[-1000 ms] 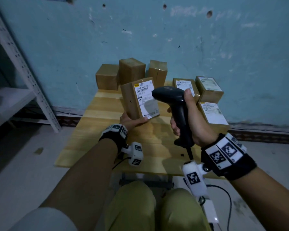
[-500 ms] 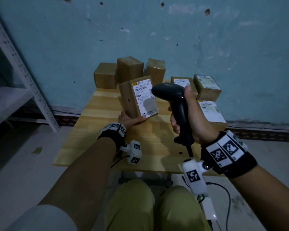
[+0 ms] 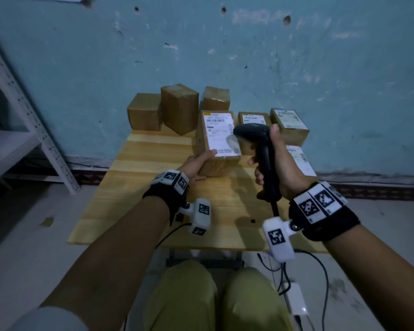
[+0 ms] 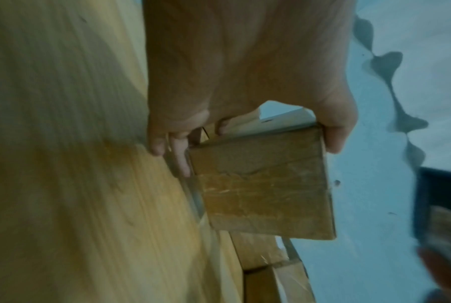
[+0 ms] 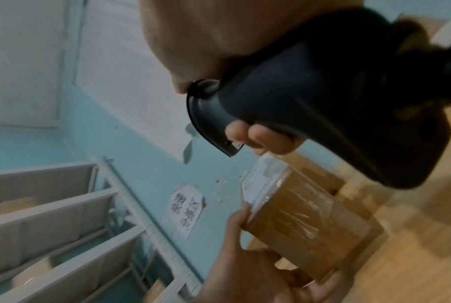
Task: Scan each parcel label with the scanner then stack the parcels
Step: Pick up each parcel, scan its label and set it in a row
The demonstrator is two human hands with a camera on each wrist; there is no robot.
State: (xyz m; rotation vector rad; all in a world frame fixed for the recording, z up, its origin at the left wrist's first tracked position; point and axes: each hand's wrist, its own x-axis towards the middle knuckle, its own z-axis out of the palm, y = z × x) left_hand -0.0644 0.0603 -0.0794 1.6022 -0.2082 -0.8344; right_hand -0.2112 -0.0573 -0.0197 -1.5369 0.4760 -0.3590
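- Head view: the left hand grips the held parcel at centre frame, thumb on the lower edge of its white label, label face up.
- The right hand is wrapped round the handle of the black scanner; the scanner head overlaps the label's right side.
- Left wrist view alone shows the fingers curled under the parcel's taped brown end.
- Right wrist view alone shows shelving at lower left and a paper notice on the wall.
- Three unlabelled boxes stand at the far edge of the table; labelled parcels sit at right of centre. Bare tabletop lies in the lower middle of the frame.
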